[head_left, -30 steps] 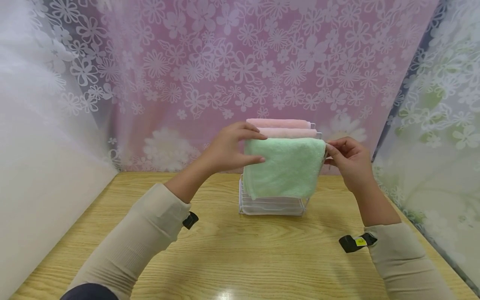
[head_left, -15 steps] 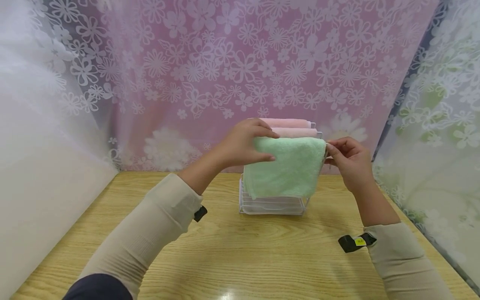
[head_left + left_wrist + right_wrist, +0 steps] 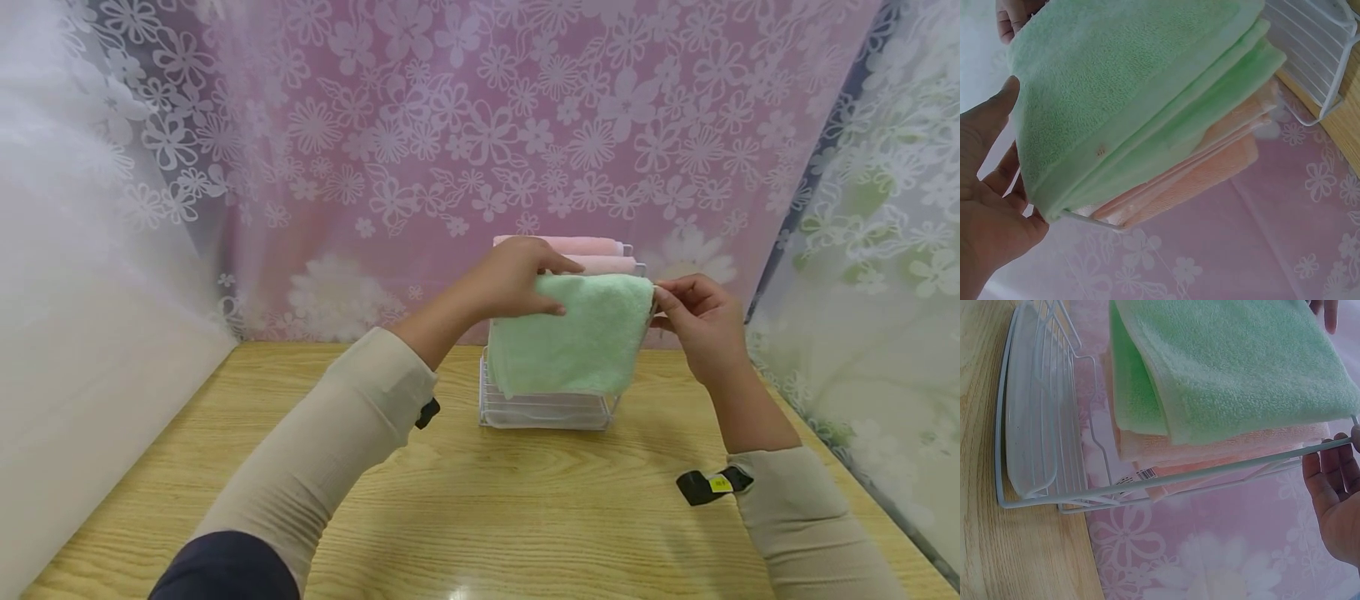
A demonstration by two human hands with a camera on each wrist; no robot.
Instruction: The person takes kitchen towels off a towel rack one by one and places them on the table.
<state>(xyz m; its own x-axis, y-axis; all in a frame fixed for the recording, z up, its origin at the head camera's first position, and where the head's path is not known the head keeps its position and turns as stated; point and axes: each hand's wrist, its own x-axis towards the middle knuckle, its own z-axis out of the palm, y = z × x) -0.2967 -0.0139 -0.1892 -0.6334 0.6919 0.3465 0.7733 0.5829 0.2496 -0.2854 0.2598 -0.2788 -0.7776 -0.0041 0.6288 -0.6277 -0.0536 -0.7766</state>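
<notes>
A folded light green towel [image 3: 577, 342] hangs over the top front bar of a white wire rack [image 3: 611, 412]. My left hand [image 3: 513, 279] lies across the towel's upper left part in the head view, thumb on the front and the other fingers over the top edge. Its thumb and fingers are spread apart in the left wrist view, where my left hand [image 3: 991, 206] touches the towel's edge. At the rack's upper right corner, my right hand [image 3: 701, 321] pinches the wire frame. Seen from the right wrist, my right hand [image 3: 1338, 500] has its fingertips on that wire [image 3: 1229, 467].
Behind the green towel hang a pale pink towel [image 3: 607, 265] and a deeper pink towel [image 3: 577, 245]. A whitish tray [image 3: 1025, 412] sits in the rack's base. The rack stands on a wooden table [image 3: 480, 517] before a pink flowered curtain [image 3: 420, 125].
My left hand has slid rightward along the green towel's top edge. My right hand keeps its hold on the rack, and the rack and towels stay in place.
</notes>
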